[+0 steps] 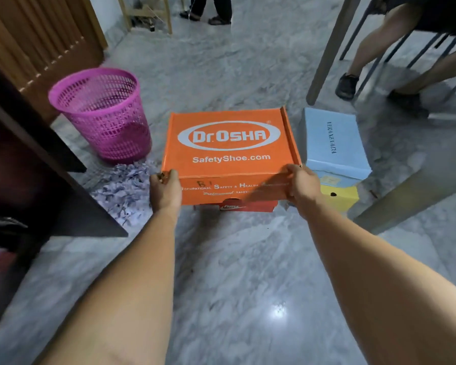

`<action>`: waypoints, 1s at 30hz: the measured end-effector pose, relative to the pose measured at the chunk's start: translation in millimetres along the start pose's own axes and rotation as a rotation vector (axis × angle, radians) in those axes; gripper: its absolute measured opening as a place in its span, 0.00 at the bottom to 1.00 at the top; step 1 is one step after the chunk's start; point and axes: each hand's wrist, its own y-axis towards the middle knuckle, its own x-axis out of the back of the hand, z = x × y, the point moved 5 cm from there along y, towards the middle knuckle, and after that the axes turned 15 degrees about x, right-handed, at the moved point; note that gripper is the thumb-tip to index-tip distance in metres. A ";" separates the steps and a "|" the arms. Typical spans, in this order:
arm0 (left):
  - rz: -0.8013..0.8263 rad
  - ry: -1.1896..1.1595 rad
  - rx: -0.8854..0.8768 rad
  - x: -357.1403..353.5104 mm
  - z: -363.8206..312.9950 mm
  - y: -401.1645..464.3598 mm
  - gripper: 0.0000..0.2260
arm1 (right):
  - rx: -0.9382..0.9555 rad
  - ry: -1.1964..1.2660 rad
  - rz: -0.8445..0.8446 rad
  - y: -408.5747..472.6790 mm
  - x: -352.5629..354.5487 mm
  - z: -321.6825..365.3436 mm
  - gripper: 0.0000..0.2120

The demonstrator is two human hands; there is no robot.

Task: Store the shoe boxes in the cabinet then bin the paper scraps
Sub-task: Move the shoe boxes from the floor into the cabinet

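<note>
An orange Dr.Osha shoe box (228, 154) is in the middle of the view, on top of a red shoe box (250, 206) of which only the front edge shows. My left hand (166, 191) grips its near left corner and my right hand (300, 184) grips its near right corner. To the right a light blue shoe box (332, 143) sits on a yellow box (340, 197). A heap of paper scraps (121, 191) lies on the floor at the left, just in front of a pink mesh bin (103, 114). The dark cabinet (24, 167) stands at the far left.
A table leg (329, 48) and a second slanted leg (411, 188) stand at the right, with a seated person's legs behind them. Another person stands at the far end of the marble floor (234, 272). A wooden door (37, 35) is at the upper left.
</note>
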 end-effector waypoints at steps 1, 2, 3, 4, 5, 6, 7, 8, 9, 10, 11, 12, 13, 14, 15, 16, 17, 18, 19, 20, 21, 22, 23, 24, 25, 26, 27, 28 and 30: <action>0.012 -0.018 0.028 14.2 6.7 -16.7 0.15 | -0.020 -0.016 -0.013 -16.9 5.4 7.4 0.06; 0.019 -0.036 0.077 31.9 16.6 -32.5 0.14 | -0.042 -0.027 -0.024 -38.6 8.9 18.7 0.07; 0.024 -0.067 0.142 52.8 26.2 -50.7 0.13 | -0.064 -0.036 -0.012 -61.2 11.2 29.7 0.07; 0.021 -0.105 0.211 75.0 37.5 -69.2 0.12 | -0.089 -0.050 -0.007 -84.8 13.4 40.0 0.07; 0.017 -0.132 0.278 98.8 47.7 -88.2 0.13 | -0.106 -0.064 0.010 -110.5 14.2 53.6 0.07; 0.011 -0.155 0.335 124.8 54.8 -108.9 0.14 | -0.126 -0.076 0.036 -139.9 12.8 72.1 0.07; -0.004 -0.174 0.381 153.1 61.4 -128.8 0.16 | -0.151 -0.094 0.076 -166.4 9.6 87.4 0.06; -0.029 -0.193 0.409 181.1 67.0 -148.7 0.19 | -0.182 -0.116 0.123 -192.9 5.7 101.5 0.07; -0.067 -0.211 0.435 212.1 73.0 -169.2 0.20 | -0.217 -0.133 0.174 -218.2 -0.5 113.9 0.09; -0.107 -0.236 0.465 244.6 78.9 -188.0 0.21 | -0.248 -0.158 0.234 -242.5 -8.8 125.8 0.11; -0.139 -0.259 0.494 275.5 84.8 -207.2 0.21 | -0.276 -0.175 0.295 -264.3 -16.5 134.4 0.14; -0.175 -0.289 0.512 306.5 92.2 -222.1 0.20 | -0.307 -0.193 0.353 -285.0 -25.4 142.6 0.15; -0.226 -0.315 0.526 338.0 93.8 -237.5 0.19 | -0.336 -0.210 0.404 -303.4 -37.1 150.0 0.16; -0.276 -0.340 0.545 369.4 92.1 -250.6 0.17 | -0.354 -0.230 0.450 -320.1 -51.9 157.5 0.17; -0.329 -0.367 0.553 400.5 87.9 -260.7 0.15 | -0.364 -0.244 0.493 -335.3 -69.7 166.4 0.17; -0.384 -0.389 0.546 430.4 78.8 -268.4 0.11 | -0.356 -0.255 0.544 -348.0 -91.1 178.5 0.18; -0.443 -0.411 0.532 458.0 69.8 -273.5 0.07 | -0.341 -0.258 0.595 -359.1 -115.0 193.3 0.18; -0.494 -0.456 0.515 483.6 64.1 -273.8 0.06 | -0.314 -0.260 0.650 -368.9 -141.2 209.4 0.18; -0.542 -0.509 0.492 507.4 58.7 -272.1 0.08 | -0.284 -0.254 0.701 -377.3 -169.1 225.2 0.18; -0.581 -0.552 0.482 529.5 55.3 -269.0 0.11 | -0.245 -0.248 0.752 -385.0 -198.7 240.4 0.17; -0.629 -0.581 0.480 549.9 67.8 -257.5 0.13 | -0.202 -0.242 0.802 -393.1 -228.4 253.9 0.15; -0.677 -0.610 0.482 568.0 75.1 -248.2 0.14 | -0.158 -0.241 0.852 -402.6 -258.5 265.3 0.13; -0.711 -0.662 0.484 584.7 80.8 -240.9 0.14 | -0.126 -0.233 0.899 -414.2 -288.7 276.0 0.10; -0.740 -0.728 0.496 600.9 89.1 -231.3 0.13 | -0.103 -0.225 0.950 -425.6 -319.6 283.6 0.10; -0.763 -0.792 0.495 615.6 105.6 -216.4 0.13 | -0.076 -0.223 1.000 -435.2 -350.5 287.1 0.11; -0.786 -0.846 0.482 630.2 116.7 -204.4 0.13 | -0.052 -0.220 1.045 -443.9 -380.8 288.2 0.13; -0.819 -0.884 0.481 644.1 121.9 -195.0 0.14 | -0.031 -0.217 1.086 -451.8 -409.3 288.3 0.14; -0.842 -0.921 0.488 656.4 126.2 -185.0 0.17 | -0.016 -0.213 1.133 -461.0 -437.4 288.9 0.14; -0.897 -0.976 0.503 675.9 123.4 -174.6 0.23 | 0.020 -0.215 1.215 -474.9 -484.3 287.7 0.14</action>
